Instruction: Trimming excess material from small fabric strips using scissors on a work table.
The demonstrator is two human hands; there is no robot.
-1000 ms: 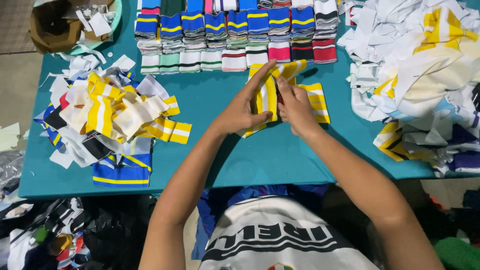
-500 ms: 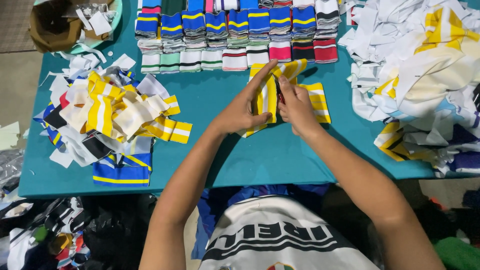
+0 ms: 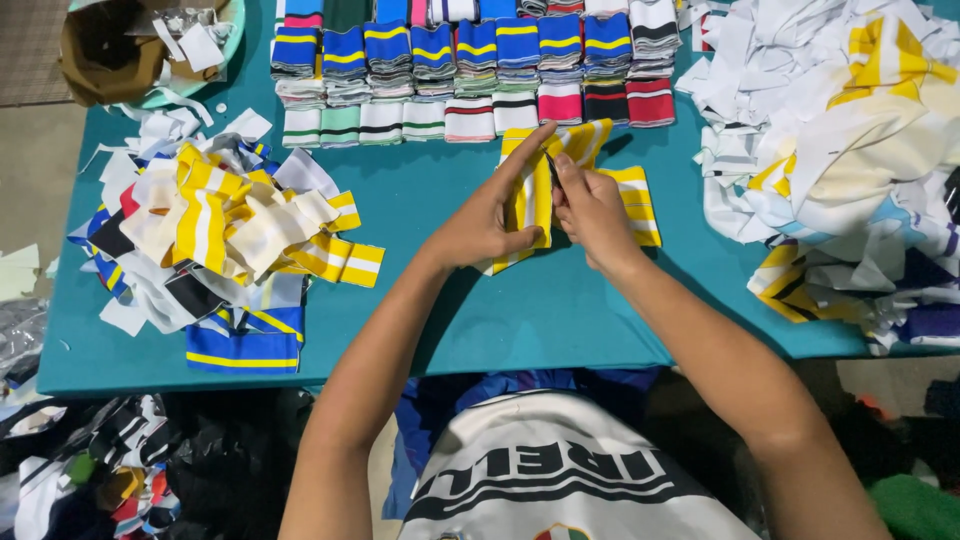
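Yellow-and-white striped fabric strip (image 3: 530, 195) pinched by left hand (image 3: 490, 225) and right hand (image 3: 592, 212), both closed on it, over teal table (image 3: 520, 310).

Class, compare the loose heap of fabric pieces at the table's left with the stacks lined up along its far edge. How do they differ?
The loose heap lies jumbled and overlapping; the stacks sit folded in tidy rows. The loose heap is mostly yellow and white; the stacks are mainly blue with yellow stripes in the back row, and white, pink and red in front. Both are striped fabric pieces on the teal table.
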